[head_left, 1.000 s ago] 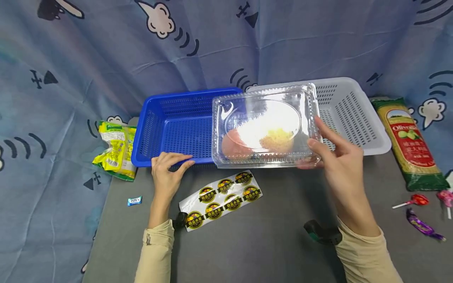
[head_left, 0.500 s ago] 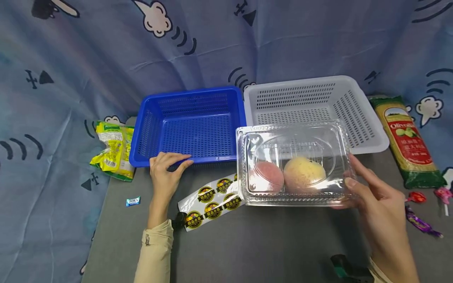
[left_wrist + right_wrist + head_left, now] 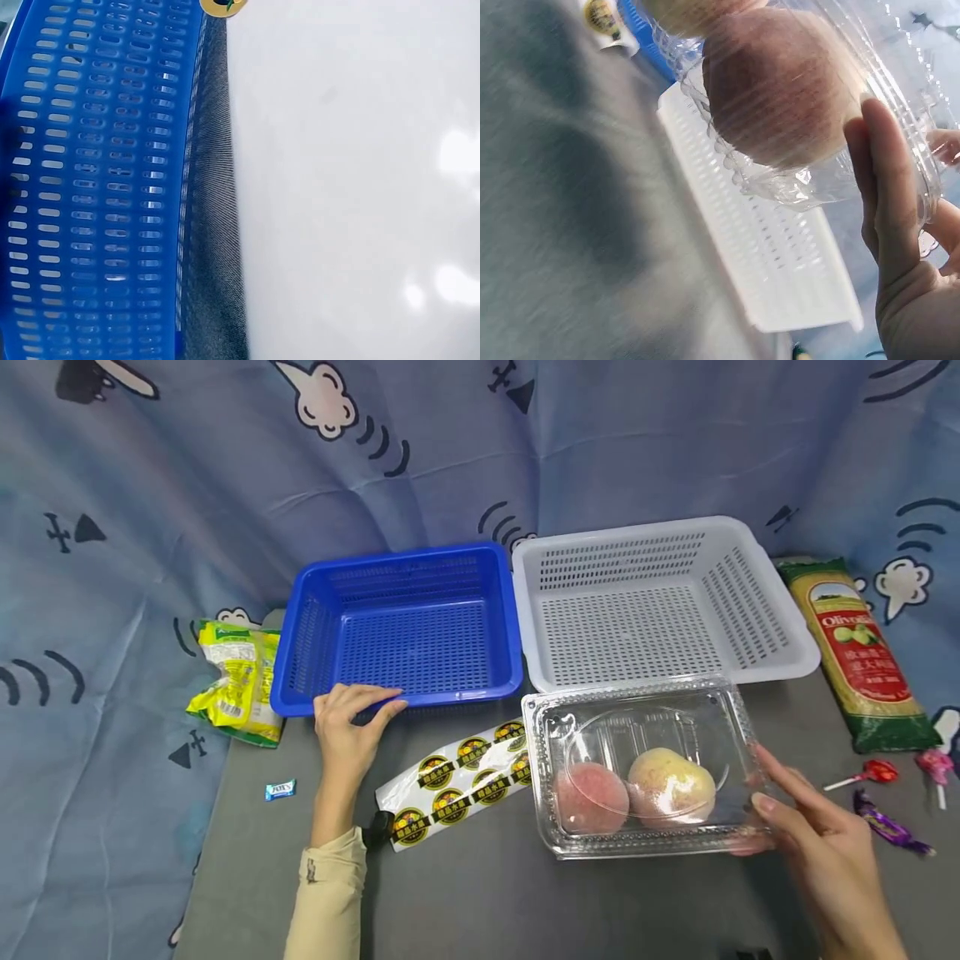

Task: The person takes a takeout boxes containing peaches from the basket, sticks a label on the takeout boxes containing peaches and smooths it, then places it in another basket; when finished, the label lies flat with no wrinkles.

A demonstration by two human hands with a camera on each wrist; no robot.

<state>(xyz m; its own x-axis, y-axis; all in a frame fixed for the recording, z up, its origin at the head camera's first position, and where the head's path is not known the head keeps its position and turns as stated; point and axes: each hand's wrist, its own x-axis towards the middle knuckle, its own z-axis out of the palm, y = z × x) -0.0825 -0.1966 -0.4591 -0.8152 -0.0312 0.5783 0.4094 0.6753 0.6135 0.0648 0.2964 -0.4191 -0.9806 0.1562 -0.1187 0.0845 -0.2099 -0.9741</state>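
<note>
My right hand (image 3: 832, 843) grips the right end of a clear plastic clamshell box (image 3: 637, 702), thumb on top and fingers beneath. Inside sit a pink peach (image 3: 592, 799) and a yellowish one with a red blush. From the right wrist view, the box (image 3: 802, 196) is tilted above the table, and the nearer peach (image 3: 780, 90) presses near the clear wall. My left hand (image 3: 348, 727) pinches the front rim of the blue basket (image 3: 450, 697). Its slotted side (image 3: 112, 187) fills the left of the left wrist view, beside the white sticker sheet (image 3: 352, 180).
A sheet of round fruit stickers (image 3: 450, 785) lies before the baskets. The white basket (image 3: 630, 618) stands behind the box. A pasta bag (image 3: 862, 652), lollipops (image 3: 879, 770) and a purple-wrapped candy (image 3: 892, 822) are right; a yellow snack bag (image 3: 238, 681) and small blue candy (image 3: 280, 790) left.
My right hand has brought the clamshell box with the peaches away from over the baskets, toward me and to the right. The left hand stays at the blue basket's rim.
</note>
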